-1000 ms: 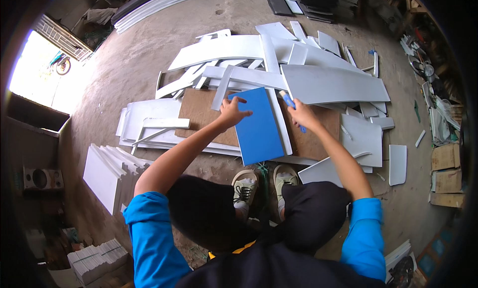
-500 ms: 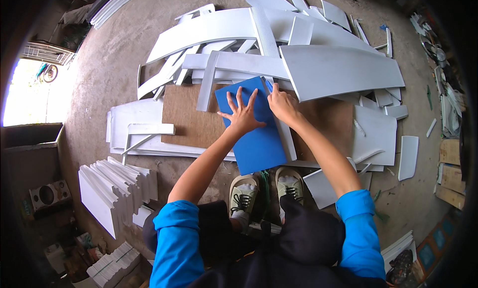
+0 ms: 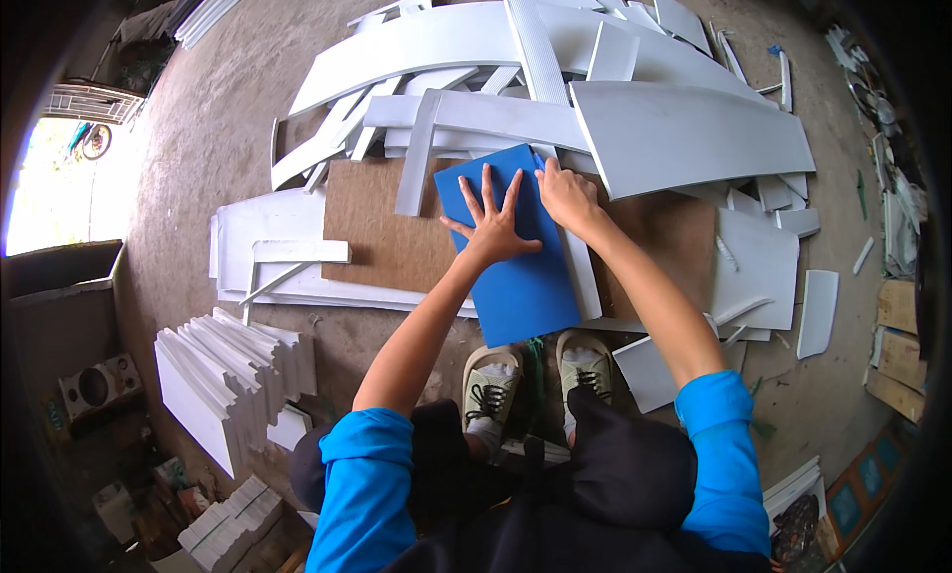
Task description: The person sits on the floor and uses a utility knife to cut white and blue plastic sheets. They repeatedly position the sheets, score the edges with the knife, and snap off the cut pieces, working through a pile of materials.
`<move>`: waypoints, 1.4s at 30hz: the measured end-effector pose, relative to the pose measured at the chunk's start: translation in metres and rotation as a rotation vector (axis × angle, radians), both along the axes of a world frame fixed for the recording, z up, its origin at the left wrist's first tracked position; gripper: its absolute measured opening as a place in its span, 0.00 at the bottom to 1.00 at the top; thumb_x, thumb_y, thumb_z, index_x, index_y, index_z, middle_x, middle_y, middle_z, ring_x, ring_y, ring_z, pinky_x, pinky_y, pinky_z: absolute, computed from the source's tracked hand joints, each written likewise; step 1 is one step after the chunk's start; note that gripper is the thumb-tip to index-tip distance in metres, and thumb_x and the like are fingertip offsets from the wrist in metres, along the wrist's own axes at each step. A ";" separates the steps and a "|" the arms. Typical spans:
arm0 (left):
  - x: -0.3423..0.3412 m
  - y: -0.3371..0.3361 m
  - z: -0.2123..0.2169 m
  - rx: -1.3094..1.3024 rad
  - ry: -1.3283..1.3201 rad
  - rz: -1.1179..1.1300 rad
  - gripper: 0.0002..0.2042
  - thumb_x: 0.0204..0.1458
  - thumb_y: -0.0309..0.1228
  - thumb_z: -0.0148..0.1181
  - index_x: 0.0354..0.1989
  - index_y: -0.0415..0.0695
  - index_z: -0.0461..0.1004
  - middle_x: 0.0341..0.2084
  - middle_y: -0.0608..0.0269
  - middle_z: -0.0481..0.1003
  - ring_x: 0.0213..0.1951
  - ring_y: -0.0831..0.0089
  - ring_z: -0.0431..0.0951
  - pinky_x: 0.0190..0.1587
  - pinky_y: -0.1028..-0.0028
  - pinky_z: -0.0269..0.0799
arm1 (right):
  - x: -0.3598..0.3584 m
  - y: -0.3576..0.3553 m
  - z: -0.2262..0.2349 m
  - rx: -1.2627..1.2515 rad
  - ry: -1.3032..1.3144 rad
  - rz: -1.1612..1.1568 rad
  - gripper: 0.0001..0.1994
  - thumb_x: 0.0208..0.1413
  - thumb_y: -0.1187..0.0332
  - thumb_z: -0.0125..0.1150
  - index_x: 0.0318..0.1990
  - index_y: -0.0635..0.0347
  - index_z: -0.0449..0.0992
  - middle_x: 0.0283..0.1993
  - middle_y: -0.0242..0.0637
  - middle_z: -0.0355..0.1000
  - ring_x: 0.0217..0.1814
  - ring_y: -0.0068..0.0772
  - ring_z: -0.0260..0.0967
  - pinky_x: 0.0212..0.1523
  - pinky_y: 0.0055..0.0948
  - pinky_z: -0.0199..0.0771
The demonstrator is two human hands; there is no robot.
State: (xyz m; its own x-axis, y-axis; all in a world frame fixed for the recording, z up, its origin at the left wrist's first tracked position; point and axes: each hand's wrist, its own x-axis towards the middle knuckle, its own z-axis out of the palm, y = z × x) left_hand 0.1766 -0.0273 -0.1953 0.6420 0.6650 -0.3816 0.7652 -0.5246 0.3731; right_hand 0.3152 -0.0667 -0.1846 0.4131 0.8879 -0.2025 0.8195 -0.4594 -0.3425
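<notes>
A blue rectangular panel (image 3: 516,286) lies flat on a brown board (image 3: 382,226) on the ground in front of my feet. My left hand (image 3: 493,224) is spread flat on the panel's upper half, fingers apart. My right hand (image 3: 567,194) rests at the panel's upper right edge, fingers curled; whether it holds a small tool is hidden. A narrow white strip (image 3: 580,276) runs along the panel's right side under my right forearm.
A heap of white panels and strips (image 3: 635,127) lies beyond the brown board. Stacked white pieces (image 3: 223,375) stand at the left. More white offcuts (image 3: 793,276) sit to the right, and wooden blocks (image 3: 897,345) at the far right edge.
The blue panel went from held up at its top corners to lying flat. My left hand moved onto its face and spread out; my right hand shifted to its top right edge.
</notes>
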 end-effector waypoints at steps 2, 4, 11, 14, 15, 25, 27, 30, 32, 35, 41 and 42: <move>-0.001 0.000 -0.004 -0.001 -0.005 -0.011 0.58 0.19 0.54 0.70 0.63 0.71 0.35 0.62 0.55 0.19 0.58 0.40 0.11 0.41 0.24 0.25 | 0.002 0.003 -0.001 0.002 0.007 -0.008 0.15 0.59 0.60 0.38 0.36 0.66 0.63 0.27 0.50 0.72 0.32 0.52 0.72 0.32 0.45 0.71; -0.003 0.000 -0.005 -0.009 -0.008 -0.022 0.59 0.18 0.56 0.69 0.63 0.70 0.35 0.62 0.55 0.19 0.58 0.40 0.11 0.41 0.24 0.24 | -0.001 0.007 -0.001 -0.017 0.060 -0.030 0.12 0.56 0.65 0.40 0.36 0.67 0.64 0.30 0.52 0.72 0.36 0.52 0.71 0.36 0.44 0.71; 0.001 -0.001 -0.002 -0.015 0.010 -0.002 0.60 0.15 0.58 0.69 0.63 0.70 0.35 0.62 0.55 0.19 0.59 0.42 0.11 0.41 0.24 0.23 | -0.001 0.015 0.000 -0.055 0.153 -0.096 0.10 0.51 0.71 0.42 0.37 0.69 0.64 0.34 0.55 0.71 0.40 0.51 0.70 0.40 0.43 0.71; 0.002 -0.002 -0.002 -0.025 0.009 0.019 0.60 0.14 0.58 0.69 0.63 0.71 0.36 0.62 0.57 0.19 0.59 0.44 0.11 0.43 0.25 0.23 | 0.000 0.006 0.004 -0.136 0.271 -0.133 0.11 0.52 0.70 0.41 0.38 0.69 0.65 0.34 0.55 0.71 0.39 0.52 0.71 0.39 0.44 0.71; 0.002 -0.001 -0.002 -0.022 0.007 0.028 0.61 0.14 0.58 0.69 0.62 0.71 0.36 0.62 0.58 0.19 0.59 0.45 0.11 0.43 0.26 0.22 | -0.002 0.002 0.009 -0.176 0.327 -0.144 0.11 0.52 0.69 0.41 0.38 0.68 0.65 0.34 0.54 0.71 0.38 0.52 0.71 0.38 0.44 0.71; 0.003 -0.004 -0.003 0.009 -0.036 0.073 0.61 0.12 0.57 0.70 0.62 0.73 0.38 0.64 0.60 0.23 0.61 0.47 0.14 0.44 0.26 0.20 | -0.042 -0.164 0.018 -0.136 0.224 -0.011 0.12 0.56 0.65 0.41 0.37 0.67 0.63 0.22 0.57 0.69 0.28 0.60 0.68 0.29 0.51 0.69; 0.000 -0.002 -0.005 0.023 -0.047 0.073 0.61 0.12 0.57 0.70 0.62 0.73 0.39 0.64 0.60 0.24 0.61 0.47 0.14 0.44 0.27 0.21 | -0.030 -0.147 0.028 -0.087 0.267 -0.005 0.12 0.55 0.64 0.42 0.35 0.66 0.64 0.22 0.57 0.68 0.27 0.62 0.67 0.31 0.54 0.67; -0.002 -0.002 -0.005 0.036 -0.049 0.080 0.60 0.12 0.57 0.70 0.62 0.73 0.39 0.64 0.60 0.24 0.61 0.46 0.15 0.44 0.26 0.22 | -0.012 -0.094 0.035 0.076 0.271 -0.044 0.11 0.54 0.65 0.44 0.33 0.66 0.65 0.23 0.55 0.69 0.27 0.59 0.68 0.28 0.50 0.67; 0.000 -0.003 -0.007 0.036 -0.055 0.067 0.60 0.12 0.57 0.70 0.62 0.73 0.40 0.64 0.61 0.24 0.61 0.46 0.15 0.44 0.26 0.23 | 0.001 -0.057 0.027 0.126 0.117 -0.022 0.11 0.55 0.65 0.43 0.34 0.67 0.64 0.23 0.55 0.69 0.28 0.57 0.69 0.28 0.49 0.69; 0.001 -0.004 -0.008 0.040 -0.063 0.055 0.60 0.12 0.56 0.70 0.62 0.74 0.40 0.64 0.61 0.24 0.61 0.46 0.15 0.44 0.26 0.23 | 0.011 -0.018 0.008 0.102 -0.046 0.053 0.12 0.55 0.63 0.44 0.35 0.66 0.63 0.24 0.51 0.71 0.29 0.51 0.72 0.29 0.44 0.72; -0.001 -0.004 -0.006 0.023 -0.069 0.066 0.59 0.13 0.54 0.71 0.62 0.73 0.40 0.64 0.60 0.24 0.61 0.46 0.14 0.44 0.26 0.23 | 0.004 0.004 -0.007 0.127 -0.013 0.015 0.11 0.55 0.65 0.43 0.35 0.66 0.63 0.25 0.50 0.72 0.31 0.50 0.72 0.31 0.43 0.72; -0.001 -0.004 -0.004 0.021 -0.075 0.064 0.59 0.13 0.53 0.71 0.62 0.72 0.41 0.64 0.60 0.24 0.61 0.46 0.14 0.44 0.26 0.22 | 0.004 0.006 -0.009 0.139 -0.013 0.005 0.10 0.55 0.66 0.43 0.35 0.66 0.63 0.25 0.50 0.72 0.31 0.50 0.72 0.32 0.44 0.72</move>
